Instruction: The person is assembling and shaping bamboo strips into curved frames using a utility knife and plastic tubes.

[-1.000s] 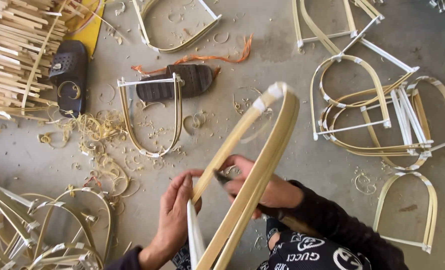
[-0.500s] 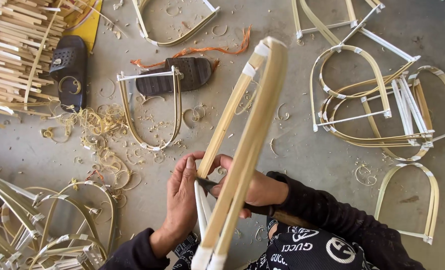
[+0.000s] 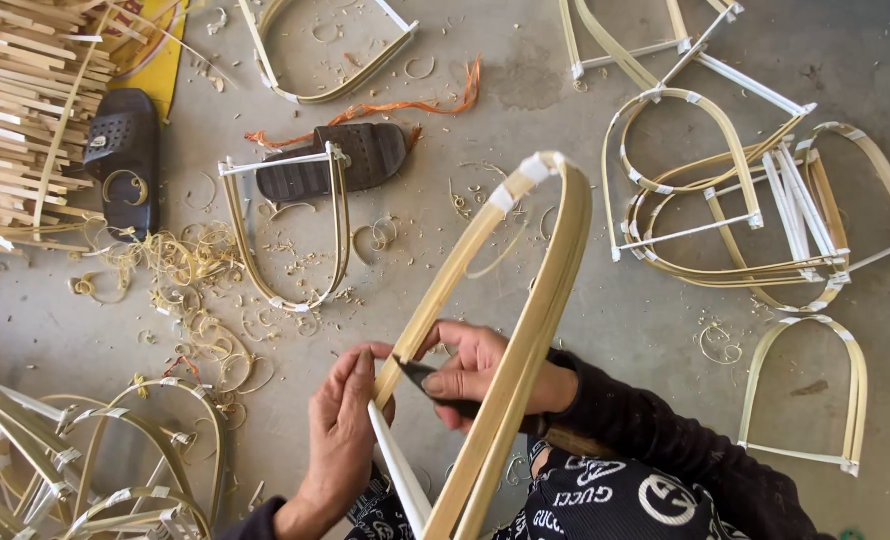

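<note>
Landmark: bent bamboo frame (image 3: 525, 300), held upright over the concrete floor (image 3: 565, 300), arch pointing away from the person.
Left hand (image 3: 340, 440): clenched on the frame's near left leg, where a white strip (image 3: 400, 475) was attached.
Right hand (image 3: 485, 370): gripped a dark blade (image 3: 427, 378) between the frame's legs, tip touching the left leg.
Slipper (image 3: 340, 160): beyond the frame, well apart.
Finished frames (image 3: 745, 200): right of it.
Shavings (image 3: 180, 275): left of it.
</note>
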